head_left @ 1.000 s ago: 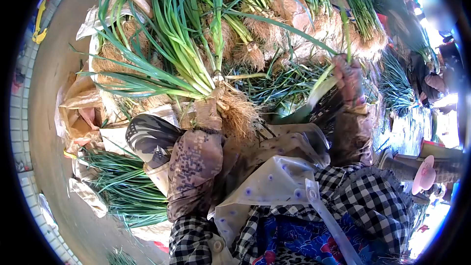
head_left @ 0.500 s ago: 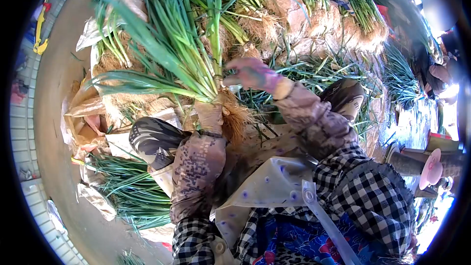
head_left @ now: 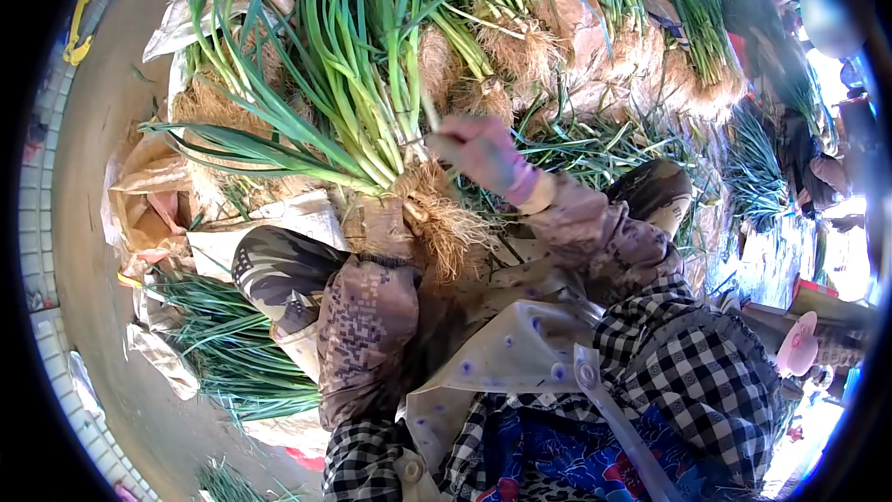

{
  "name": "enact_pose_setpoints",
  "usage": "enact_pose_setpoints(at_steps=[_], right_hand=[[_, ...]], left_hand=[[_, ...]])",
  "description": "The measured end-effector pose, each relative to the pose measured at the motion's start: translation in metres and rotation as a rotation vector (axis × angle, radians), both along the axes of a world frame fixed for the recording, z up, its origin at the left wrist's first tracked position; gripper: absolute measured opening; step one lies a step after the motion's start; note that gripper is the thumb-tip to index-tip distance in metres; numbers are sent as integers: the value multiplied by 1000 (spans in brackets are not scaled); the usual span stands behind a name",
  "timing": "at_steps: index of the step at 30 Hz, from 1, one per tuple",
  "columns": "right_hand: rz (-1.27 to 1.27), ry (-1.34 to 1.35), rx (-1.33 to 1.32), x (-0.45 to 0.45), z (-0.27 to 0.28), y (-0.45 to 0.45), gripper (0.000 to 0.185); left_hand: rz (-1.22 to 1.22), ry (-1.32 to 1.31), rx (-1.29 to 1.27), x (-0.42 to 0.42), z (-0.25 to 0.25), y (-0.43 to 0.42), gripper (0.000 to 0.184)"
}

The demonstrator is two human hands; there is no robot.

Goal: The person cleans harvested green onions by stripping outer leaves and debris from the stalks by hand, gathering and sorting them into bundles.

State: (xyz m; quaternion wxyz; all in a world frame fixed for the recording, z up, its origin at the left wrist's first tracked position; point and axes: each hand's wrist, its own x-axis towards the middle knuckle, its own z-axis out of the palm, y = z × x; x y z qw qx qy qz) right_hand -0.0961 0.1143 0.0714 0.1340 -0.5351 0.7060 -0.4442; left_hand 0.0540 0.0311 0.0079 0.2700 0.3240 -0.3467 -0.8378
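Taking twelve o'clock as the top of the view, the held onion bunch [head_left: 358, 112] is lying at eleven o'clock of centre, its leaves fanning toward nine and twelve o'clock and its roots [head_left: 451, 223] trailing toward five. The left hand [head_left: 386, 218] is touching the root end from the seven o'clock side; roots and stalks are covering its fingers, so their closure cannot be told. The right hand [head_left: 488, 158] is reaching in from four o'clock, its fingers curling close together beside the stalk bases. A pale strip [head_left: 430, 113] is showing at the fingertips; blur is preventing confirmation of a grip. Loose leaves [head_left: 604, 144] are lying toward two o'clock, between the hands and the root-ended bunches [head_left: 701, 33]. Another leafy pile [head_left: 232, 344] is resting at eight o'clock, beyond the left knee [head_left: 288, 265].
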Motion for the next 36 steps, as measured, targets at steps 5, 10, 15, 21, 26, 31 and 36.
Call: enact_pose_setpoints(at_steps=[5, 10, 15, 21, 26, 31, 36], right_hand=[[-93, -1018, -150, -36, 58, 38, 18], [39, -419, 681, -72, 16, 87, 18], [263, -77, 397, -73, -31, 85, 25], [51, -1089, 99, -42, 8, 2, 21], [76, -877, 183, -34, 21, -11, 19], [20, -735, 172, -35, 53, 0, 19], [267, -455, -213, -36, -60, -9, 26]], left_hand=[[-32, -20, 23, -1, -3, 2, 33], [-57, -35, 32, -5, -1, 1, 34], [-35, 75, 131, -8, 5, 9, 35], [-170, 185, 118, -11, 21, 21, 37], [20, 18, -282, -13, 11, 0, 33], [-81, 2, -85, -4, -6, -3, 30], [-57, -53, -224, -16, -16, 14, 28]])
